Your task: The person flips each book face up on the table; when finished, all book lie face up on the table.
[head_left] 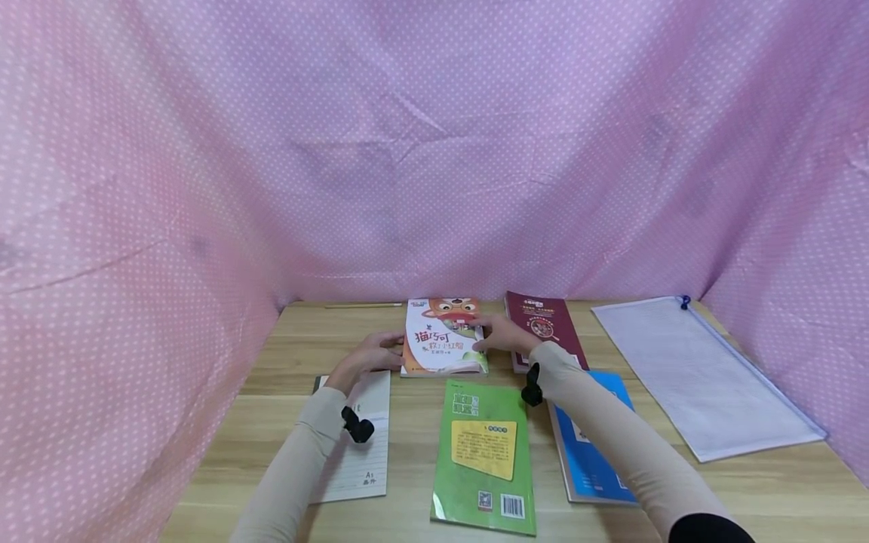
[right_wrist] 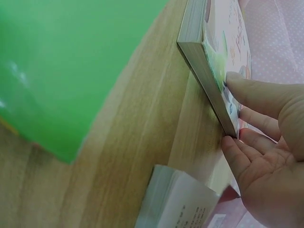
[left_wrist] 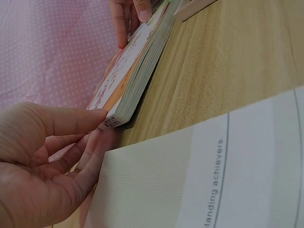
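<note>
A white and orange picture book (head_left: 444,339) with a red-haired cartoon face on its cover lies at the back middle of the table in the head view. My left hand (head_left: 376,352) grips its left spine side near the front corner; in the left wrist view the thumb (left_wrist: 78,122) presses the spine edge, fingers below. From the opposite side my right hand (head_left: 505,334) holds the right edge. Its thumb (right_wrist: 256,92) sits on the cover in the right wrist view, with fingertips along the page edge.
A pale notebook (head_left: 363,452) lies under the left forearm, and a green book (head_left: 482,400) front middle. Right of them are a maroon book (head_left: 563,324), a blue book (head_left: 591,452) partly under my right sleeve, and a white zip pouch (head_left: 706,377). A thin stick (head_left: 363,305) lies at the back.
</note>
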Demonstrator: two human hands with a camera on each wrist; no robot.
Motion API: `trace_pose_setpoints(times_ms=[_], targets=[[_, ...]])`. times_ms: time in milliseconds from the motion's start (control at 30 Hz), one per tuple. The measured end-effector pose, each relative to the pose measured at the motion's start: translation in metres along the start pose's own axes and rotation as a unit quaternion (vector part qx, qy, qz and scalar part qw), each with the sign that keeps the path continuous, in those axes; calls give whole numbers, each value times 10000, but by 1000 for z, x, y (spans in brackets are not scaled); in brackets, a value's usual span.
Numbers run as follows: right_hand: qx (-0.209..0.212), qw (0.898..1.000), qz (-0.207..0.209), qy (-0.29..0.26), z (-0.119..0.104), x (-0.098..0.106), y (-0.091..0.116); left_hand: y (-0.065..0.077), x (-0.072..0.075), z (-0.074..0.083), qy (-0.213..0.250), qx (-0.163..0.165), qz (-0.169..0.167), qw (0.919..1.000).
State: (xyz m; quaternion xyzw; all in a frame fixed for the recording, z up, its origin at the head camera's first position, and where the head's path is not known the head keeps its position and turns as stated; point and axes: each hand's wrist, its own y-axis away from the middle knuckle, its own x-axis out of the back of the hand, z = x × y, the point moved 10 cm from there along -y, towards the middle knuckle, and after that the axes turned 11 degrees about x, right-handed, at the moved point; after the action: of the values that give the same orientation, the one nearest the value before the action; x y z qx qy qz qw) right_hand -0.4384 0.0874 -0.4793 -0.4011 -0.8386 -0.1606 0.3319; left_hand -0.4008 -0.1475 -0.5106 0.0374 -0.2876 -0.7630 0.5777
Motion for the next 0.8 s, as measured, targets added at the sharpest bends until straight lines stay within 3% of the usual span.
trace_pose_setpoints(times_ms=[567,800], targets=[[-7,10000,44,29,6,0,-2,-1,4,-2,-87,71,297,9995],[10,10000,44,59,2,0,0,-1,6,-2,-154,-40,359,9992]])
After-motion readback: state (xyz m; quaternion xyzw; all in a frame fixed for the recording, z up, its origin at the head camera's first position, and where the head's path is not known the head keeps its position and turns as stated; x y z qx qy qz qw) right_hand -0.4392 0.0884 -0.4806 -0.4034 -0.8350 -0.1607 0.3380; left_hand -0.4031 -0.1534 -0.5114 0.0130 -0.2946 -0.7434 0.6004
